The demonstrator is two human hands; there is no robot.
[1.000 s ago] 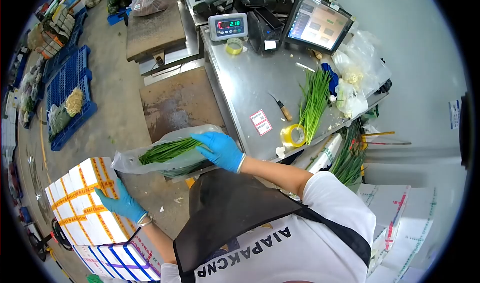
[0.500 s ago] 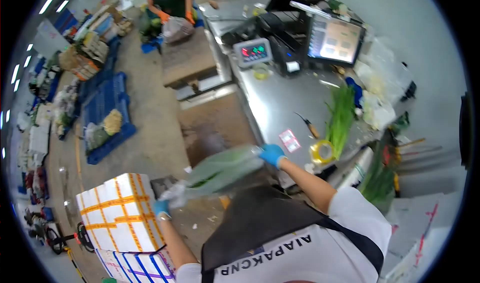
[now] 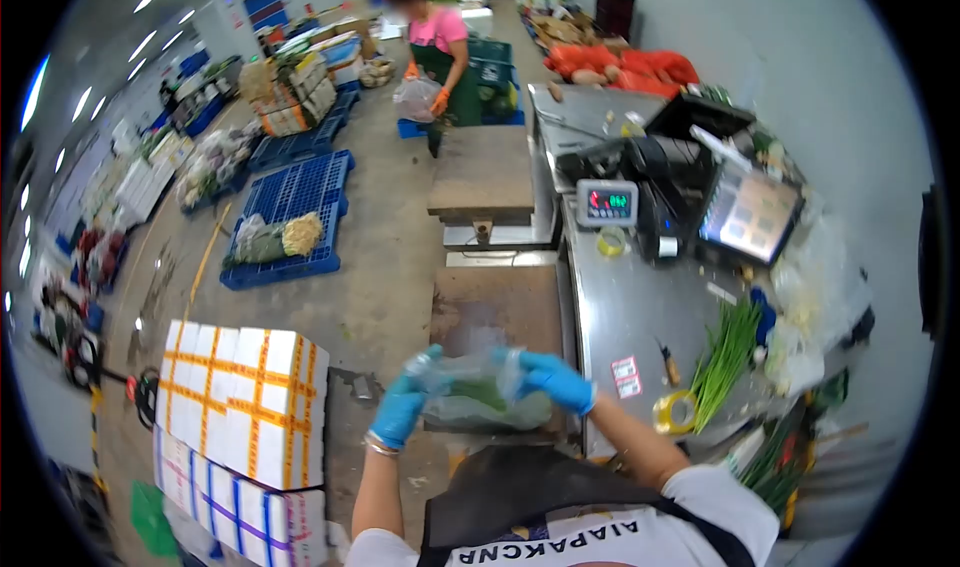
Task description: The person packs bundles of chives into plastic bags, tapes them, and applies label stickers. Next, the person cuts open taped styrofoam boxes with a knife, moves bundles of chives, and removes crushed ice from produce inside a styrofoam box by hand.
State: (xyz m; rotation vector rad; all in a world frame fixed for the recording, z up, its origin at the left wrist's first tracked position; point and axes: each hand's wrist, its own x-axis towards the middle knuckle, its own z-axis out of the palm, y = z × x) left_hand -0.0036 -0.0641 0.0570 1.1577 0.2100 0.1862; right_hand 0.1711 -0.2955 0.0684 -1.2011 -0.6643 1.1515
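Observation:
A clear plastic bag (image 3: 487, 410) with green stalks inside hangs between my hands, in front of my apron and over the near edge of the brown platform (image 3: 497, 312). My left hand (image 3: 401, 407), in a blue glove, is closed on the bag's left end. The bag's right end is gripped by my right hand (image 3: 553, 379), also gloved in blue. Loose green stalks (image 3: 727, 357) lie on the steel table (image 3: 630, 312), beside a yellow tape roll (image 3: 675, 411), a knife (image 3: 669, 366) and two red-edged labels (image 3: 626, 377).
White taped boxes (image 3: 240, 397) are stacked at the lower left. A blue pallet (image 3: 290, 197) holds vegetables. The scale display (image 3: 606, 204) and a screen (image 3: 750, 212) stand on the table. Farther back, a person (image 3: 440, 52) in orange gloves holds a bag beside another platform (image 3: 483, 167).
The view has tilted up and shifted left. My left hand has moved from beside the boxes onto the bag, and my hands have come closer together. The other person now stands in fuller view.

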